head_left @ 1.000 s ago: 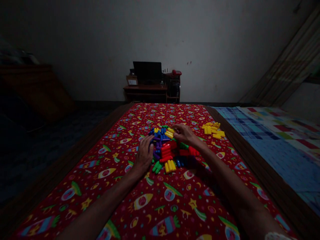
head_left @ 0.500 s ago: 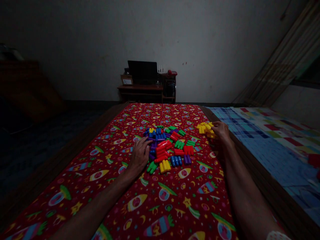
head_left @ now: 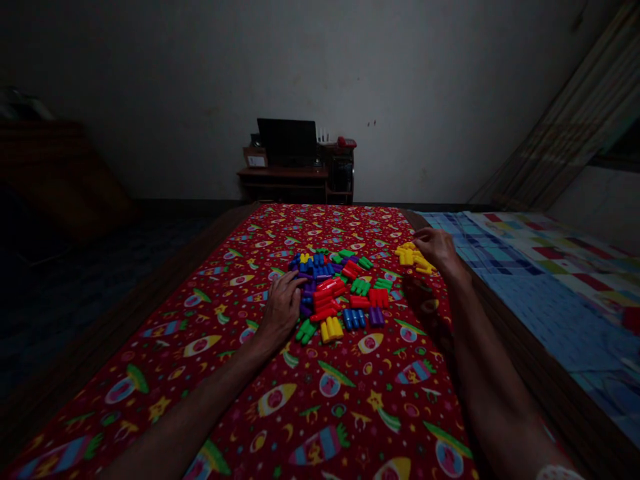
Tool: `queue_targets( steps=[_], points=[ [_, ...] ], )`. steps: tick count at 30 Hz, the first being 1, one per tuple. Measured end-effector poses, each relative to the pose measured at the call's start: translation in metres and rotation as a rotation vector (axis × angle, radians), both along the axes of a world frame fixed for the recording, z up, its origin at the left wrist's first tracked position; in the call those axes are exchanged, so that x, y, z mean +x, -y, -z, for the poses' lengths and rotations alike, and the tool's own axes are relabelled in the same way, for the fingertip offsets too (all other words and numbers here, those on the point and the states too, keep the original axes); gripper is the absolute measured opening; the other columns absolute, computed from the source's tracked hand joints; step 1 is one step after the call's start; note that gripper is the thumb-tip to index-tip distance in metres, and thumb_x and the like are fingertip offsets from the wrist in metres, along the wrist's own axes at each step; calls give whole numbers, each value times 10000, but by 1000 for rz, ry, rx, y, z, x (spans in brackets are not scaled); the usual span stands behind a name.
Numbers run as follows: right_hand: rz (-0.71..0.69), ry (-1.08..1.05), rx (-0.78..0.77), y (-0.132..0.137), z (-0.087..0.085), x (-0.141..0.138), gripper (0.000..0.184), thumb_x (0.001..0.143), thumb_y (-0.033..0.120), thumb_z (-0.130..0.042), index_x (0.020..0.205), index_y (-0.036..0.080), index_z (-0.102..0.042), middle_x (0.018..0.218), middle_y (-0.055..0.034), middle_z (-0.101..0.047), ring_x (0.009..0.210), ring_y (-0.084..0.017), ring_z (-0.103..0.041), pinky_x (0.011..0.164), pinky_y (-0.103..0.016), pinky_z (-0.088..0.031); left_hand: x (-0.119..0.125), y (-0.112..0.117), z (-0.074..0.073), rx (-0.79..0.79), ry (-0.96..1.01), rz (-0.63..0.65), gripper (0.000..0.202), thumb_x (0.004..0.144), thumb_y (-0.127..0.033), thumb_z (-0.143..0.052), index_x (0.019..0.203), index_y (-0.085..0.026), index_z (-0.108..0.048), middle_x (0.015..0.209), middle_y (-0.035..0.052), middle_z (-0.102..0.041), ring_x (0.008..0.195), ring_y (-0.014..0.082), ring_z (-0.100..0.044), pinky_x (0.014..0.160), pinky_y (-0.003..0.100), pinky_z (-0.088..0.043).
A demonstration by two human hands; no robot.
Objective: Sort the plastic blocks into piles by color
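Observation:
Beside the heap of plastic building blocks, my left hand (head_left: pixel 284 301) lies on the cloth with its fingers stretched out. Its fingertips touch the purple and blue blocks (head_left: pixel 306 303) at the heap's left edge. My right hand (head_left: pixel 436 248) is raised just over a separate cluster of yellow blocks (head_left: pixel 411 257), partly covering it. Its fingers point left, bent a little, and nothing shows in them. In the heap are red blocks (head_left: pixel 327 297), green blocks (head_left: pixel 360 287), a blue block (head_left: pixel 355 319), a purple block (head_left: pixel 377 317) and a yellow block (head_left: pixel 331 329).
A red cloth (head_left: pixel 310 373) printed with rockets and stars covers the surface under the blocks. On the right lies blue and checked bedding (head_left: pixel 500 280). Against the far wall stands a desk (head_left: pixel 285 175) with a dark monitor (head_left: pixel 287 142) and a red telephone (head_left: pixel 347 142).
My right hand has lifted slightly off the yellow blocks, uncovering more of them. My left hand stays at the heap's edge. The view has shifted a little.

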State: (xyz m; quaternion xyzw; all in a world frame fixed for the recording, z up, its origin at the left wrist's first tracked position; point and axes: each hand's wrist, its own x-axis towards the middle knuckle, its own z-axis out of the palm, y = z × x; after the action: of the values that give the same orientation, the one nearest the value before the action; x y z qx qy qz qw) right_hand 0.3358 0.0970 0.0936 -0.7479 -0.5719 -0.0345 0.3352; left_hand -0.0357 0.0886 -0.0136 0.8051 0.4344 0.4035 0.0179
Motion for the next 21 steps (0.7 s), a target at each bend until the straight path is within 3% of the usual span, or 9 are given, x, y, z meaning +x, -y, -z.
queue_targets(
  steps=[3,6,9,13,17,21],
  points=[
    [-438,-47,-142,14,-25,-60,232,793,213,-541,864,129,-745,809,-64,-729,709,-165,-649,656,-247,-460,0,1,0,-12,1,-6,343,930,-253,-340,1102,-186,-629,1265,115,-583,1222,256,-502,1078,521,-369],
    [-840,158,-410,40,-25,-127,173,811,217,-572,775,144,-725,717,-40,-701,628,-135,-607,585,-223,-404,1,2,-1,-10,-1,-10,340,933,-248,-339,1106,-187,-625,1263,116,-585,1223,256,-502,1064,515,-386],
    [-896,499,-417,75,-3,-177,107,775,256,-658,762,163,-710,721,-85,-696,656,-171,-614,597,-255,-406,2,4,-3,-6,-2,-7,343,936,-240,-332,1112,-187,-621,1264,114,-585,1228,251,-497,1065,510,-388],
    [-926,695,-327,108,18,-200,172,854,152,-528,893,150,-695,847,-143,-699,724,-215,-619,654,-331,-451,2,4,-3,-18,2,-7,343,935,-246,-338,1107,-174,-626,1265,120,-582,1231,251,-495,1073,502,-381],
    [-946,717,-370,105,6,-192,247,881,130,-473,1045,133,-657,960,-148,-691,828,-232,-626,699,-349,-458,2,2,-2,-29,10,-7,350,925,-241,-338,1113,-187,-629,1269,109,-582,1231,252,-492,1075,508,-377],
    [-919,684,-443,89,-1,-186,211,883,219,-513,1013,151,-665,875,-119,-695,802,-220,-637,649,-306,-431,1,1,-1,-23,9,-8,348,920,-244,-346,1104,-194,-637,1257,108,-591,1219,256,-504,1083,517,-367]
  ],
)
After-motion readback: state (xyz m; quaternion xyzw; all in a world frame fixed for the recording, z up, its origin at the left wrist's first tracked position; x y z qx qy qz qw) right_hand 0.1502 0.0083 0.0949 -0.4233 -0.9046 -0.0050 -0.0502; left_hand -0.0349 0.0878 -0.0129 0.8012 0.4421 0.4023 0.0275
